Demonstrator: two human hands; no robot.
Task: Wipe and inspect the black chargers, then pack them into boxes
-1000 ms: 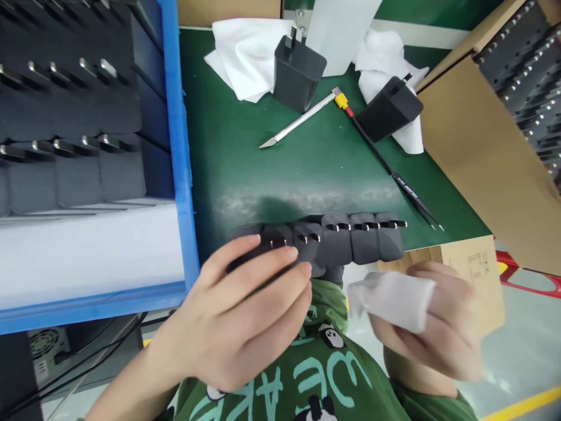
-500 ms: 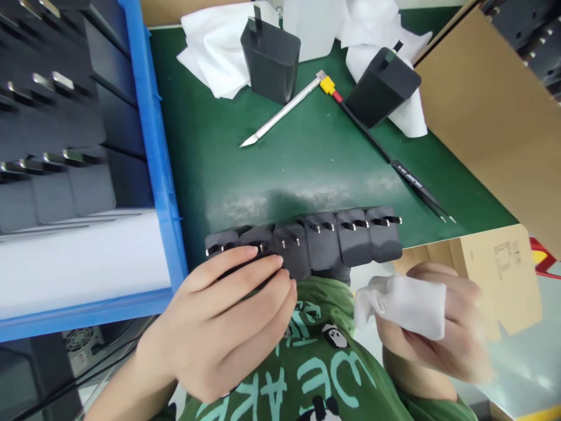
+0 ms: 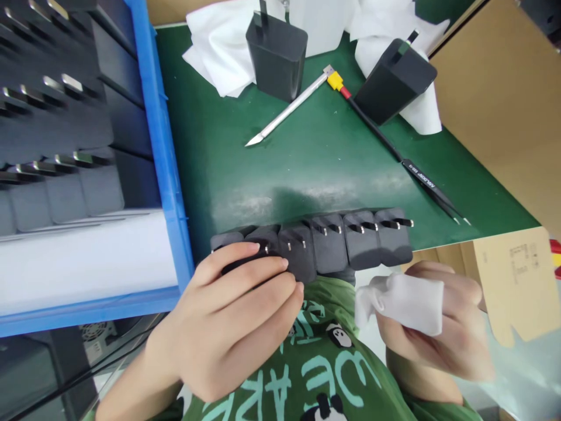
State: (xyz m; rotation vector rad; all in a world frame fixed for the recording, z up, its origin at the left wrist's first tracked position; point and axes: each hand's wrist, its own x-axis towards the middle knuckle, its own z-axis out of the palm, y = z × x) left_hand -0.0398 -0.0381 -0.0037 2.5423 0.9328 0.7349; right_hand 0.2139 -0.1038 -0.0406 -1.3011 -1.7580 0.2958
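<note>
Along the table's near edge stands a row of several black plug-in power adapters [image 3: 328,244], their metal prongs pointing up. My left hand [image 3: 239,316] is wrapped over the left end of this row, fingers pressed against the near side; the thumb is hidden. A folded white wiping cloth [image 3: 409,301] is pinched in my right hand [image 3: 447,327], just off the table edge and apart from the row's right end. That hand is a little blurred. Two more black adapters, one at the back [image 3: 278,55] and another to its right [image 3: 394,79], stand beside white cloths [image 3: 219,52].
A blue crate [image 3: 160,146] packed with adapters and a white sheet takes up the left. On the green table [image 3: 280,169] lie a craft knife [image 3: 287,108], a short cable with a yellow USB plug [image 3: 335,80] and black tweezers [image 3: 432,187]. Cardboard [image 3: 504,105] borders the right.
The whole view has shifted slightly, so the table's things appear a little further right. My left hand stays on the row, and my right hand still grips the cloth.
</note>
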